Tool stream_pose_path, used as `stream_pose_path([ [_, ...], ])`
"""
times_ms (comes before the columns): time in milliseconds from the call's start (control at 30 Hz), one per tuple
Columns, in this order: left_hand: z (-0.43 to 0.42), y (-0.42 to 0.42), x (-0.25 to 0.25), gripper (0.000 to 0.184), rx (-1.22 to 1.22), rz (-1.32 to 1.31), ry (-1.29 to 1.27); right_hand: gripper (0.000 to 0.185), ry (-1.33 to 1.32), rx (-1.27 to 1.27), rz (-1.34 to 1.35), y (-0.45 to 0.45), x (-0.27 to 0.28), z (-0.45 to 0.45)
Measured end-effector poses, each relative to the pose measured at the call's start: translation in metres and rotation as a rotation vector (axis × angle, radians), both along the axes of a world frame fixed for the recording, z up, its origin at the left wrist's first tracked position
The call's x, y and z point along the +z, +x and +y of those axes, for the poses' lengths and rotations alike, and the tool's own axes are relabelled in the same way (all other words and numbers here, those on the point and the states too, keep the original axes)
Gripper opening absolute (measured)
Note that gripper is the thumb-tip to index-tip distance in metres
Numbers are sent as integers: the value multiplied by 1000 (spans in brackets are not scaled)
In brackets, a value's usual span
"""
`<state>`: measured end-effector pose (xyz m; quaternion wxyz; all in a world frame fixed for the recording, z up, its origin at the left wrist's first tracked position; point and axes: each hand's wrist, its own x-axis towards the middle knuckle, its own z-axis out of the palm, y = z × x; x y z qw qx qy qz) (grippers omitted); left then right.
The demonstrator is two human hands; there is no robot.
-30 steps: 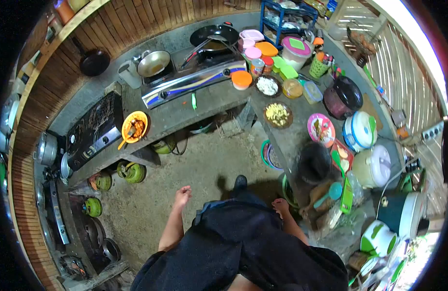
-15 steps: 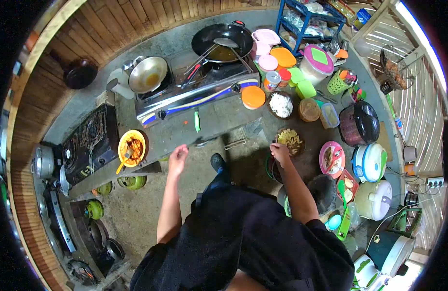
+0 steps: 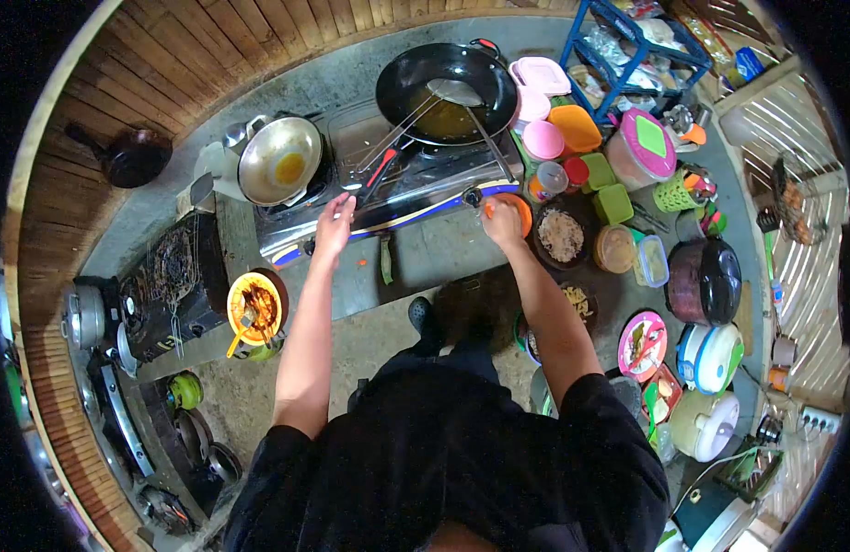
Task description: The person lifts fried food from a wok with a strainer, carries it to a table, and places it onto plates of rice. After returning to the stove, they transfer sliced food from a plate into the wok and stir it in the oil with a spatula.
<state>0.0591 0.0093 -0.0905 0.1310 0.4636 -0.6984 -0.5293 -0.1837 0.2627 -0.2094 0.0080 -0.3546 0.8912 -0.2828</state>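
My left hand (image 3: 331,232) hovers at the stove's front edge, fingers loosely apart and nothing in it. A green-handled knife (image 3: 386,258) lies on the counter to its right. My right hand (image 3: 503,224) is over the orange lid (image 3: 521,210), fingers curled in, just beside the right stove knob (image 3: 472,197); whether they touch it or hold anything is hidden. Behind it on the gas stove (image 3: 388,219) sits a black wok (image 3: 406,78) with oil, a strainer (image 3: 455,91) and tongs. A metal pan (image 3: 268,179) with some oil sits on the left burner.
A yellow bowl (image 3: 240,308) of red sauce with a spoon stands at the left. To the right are a bowl of whitish food (image 3: 561,236), a pink plate (image 3: 634,362), lidded tubs and a rice cooker (image 3: 707,425). A blue rack (image 3: 633,64) stands at the back right.
Both hands have moved forward to the stove's front. My right hand has left the spot by the bowl of cut pieces for the knob. The view has shifted too.
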Motion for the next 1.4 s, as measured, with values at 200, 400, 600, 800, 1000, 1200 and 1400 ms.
stream_pose_path([
  [200, 8, -18, -4, 40, 41, 140, 151, 21, 149, 7, -101, -17, -5, -36],
  [400, 6, -23, -9, 36, 64, 166, 179, 16, 182, 66, -107, -15, -9, -40],
  [600, 4, -28, -17, 37, 72, 161, 222, 21, 411, 404, 299, -20, -5, -43],
  [800, 4, -28, -21, 37, 80, 169, 257, 33, 589, 580, 639, -22, -22, -54],
  [1000, 4, -30, -20, 34, 74, 185, 269, 25, 550, 632, 720, -15, -18, -57],
  [1200, 3, -34, -14, 33, 39, 218, 282, 21, 543, 583, 338, -19, 2, -55],
  [1400, 0, -34, -18, 33, 13, 221, 301, 14, 525, 411, 354, -20, 12, -43],
])
